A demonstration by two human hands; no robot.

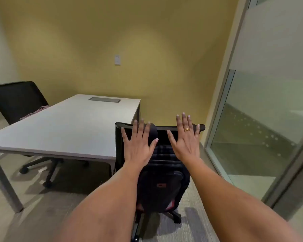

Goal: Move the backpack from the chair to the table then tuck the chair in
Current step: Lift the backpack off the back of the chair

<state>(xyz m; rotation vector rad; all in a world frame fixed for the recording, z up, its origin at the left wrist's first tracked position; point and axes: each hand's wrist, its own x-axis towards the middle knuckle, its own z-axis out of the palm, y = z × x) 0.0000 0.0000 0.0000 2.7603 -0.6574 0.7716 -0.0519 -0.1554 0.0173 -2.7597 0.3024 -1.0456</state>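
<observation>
A black backpack [162,187] with red trim stands on the seat of a black office chair [164,130] that sits off the right end of the grey table [68,130]. The chair's back faces away from me, towards the yellow wall. My left hand [138,145] and my right hand [184,138] are stretched out flat above the backpack, fingers spread, in front of the chair's back. Neither hand holds anything. A ring shows on my right hand. My forearms hide the sides of the backpack and much of the seat.
A second black chair [19,100] stands at the table's far left with pinkish cloth [35,112] on it. A glass partition [262,119] runs close along the right. A power hatch [104,99] is set in the table top. Grey carpet covers the floor.
</observation>
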